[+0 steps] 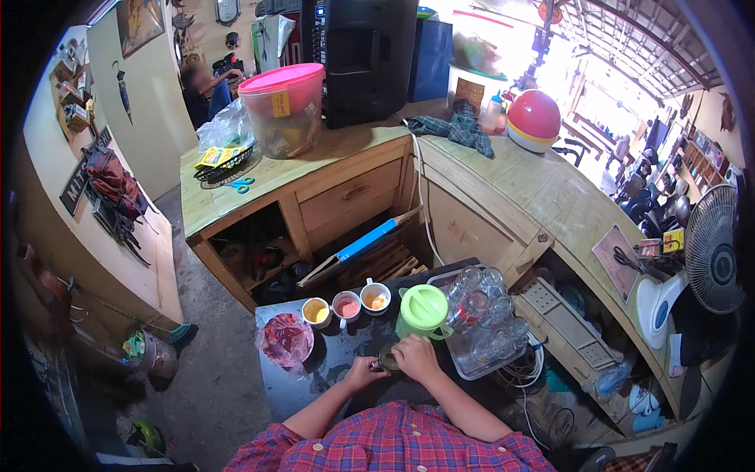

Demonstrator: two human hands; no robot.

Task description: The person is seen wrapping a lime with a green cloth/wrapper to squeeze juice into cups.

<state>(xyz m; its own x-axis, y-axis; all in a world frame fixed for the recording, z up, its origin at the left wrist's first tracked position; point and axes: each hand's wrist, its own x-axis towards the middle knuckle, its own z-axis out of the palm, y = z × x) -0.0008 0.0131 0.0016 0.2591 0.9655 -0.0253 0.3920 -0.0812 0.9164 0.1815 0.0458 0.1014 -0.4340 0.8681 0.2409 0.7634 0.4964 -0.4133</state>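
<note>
Head view, the work by the landmark, a lime-green lidded pitcher (425,308).

Item 1: dark, small, rounded piece (388,360), seemingly glass-like; exact kind not readable. Location: between the two hands, on the near side of the pitcher and slightly left of it.

Item 2: left hand (366,374), nearer-left of the pitcher. Fingers curled, closed about the left side of the piece, where a maroon patch shows.

Item 3: right hand (417,358), just on the near side of the pitcher, and the closer of the two to it. Fingers bent over the right side of the piece, touching it; how firmly they press cannot be told.

Relation: the piece lies right of the left fingers and left of the right fingers, in contact with both. Its long axis, and which way it points, cannot be told, much being covered.

Surroundings: left of the pitcher, a row of three white mugs, with yellow (316,323), pink (347,317) and orange (370,310) contents; farther left, a pink bowl (307,356) with clear plastic about it. Right of the pitcher, a clear plastic tray (472,371) of glass mugs (476,304).
</note>
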